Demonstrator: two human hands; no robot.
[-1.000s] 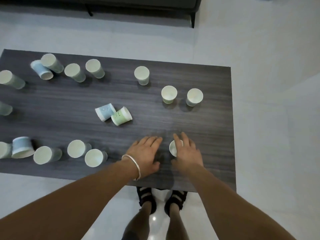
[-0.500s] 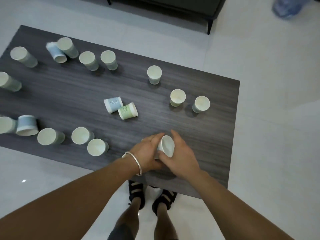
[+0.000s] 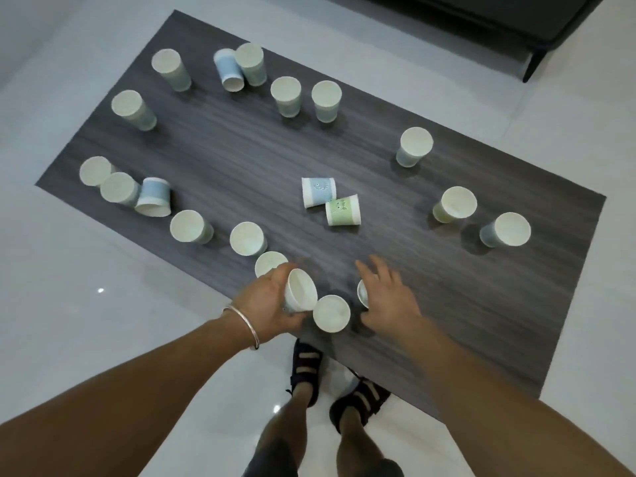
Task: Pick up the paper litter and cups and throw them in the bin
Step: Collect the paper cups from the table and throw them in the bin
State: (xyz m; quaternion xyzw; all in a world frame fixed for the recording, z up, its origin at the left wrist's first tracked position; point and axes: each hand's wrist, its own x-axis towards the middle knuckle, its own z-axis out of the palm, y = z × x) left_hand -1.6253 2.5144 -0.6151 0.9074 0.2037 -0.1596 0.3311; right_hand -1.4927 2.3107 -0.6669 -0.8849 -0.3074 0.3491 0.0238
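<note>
1 tilted white cup (image 3: 301,293) gripped in my left hand (image 3: 270,304), right at the near edge of the table (image 3: 464,304). My right hand (image 3: 390,301) is loose, fingers spread, at its 3 o'clock. Open wood toward 12 o'clock.

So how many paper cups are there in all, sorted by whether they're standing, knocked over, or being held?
Standing cups, mouth up on the table: 15
Tipped-over cups: 4
Cup gripped in the left hand: 1
Total: 20
</note>
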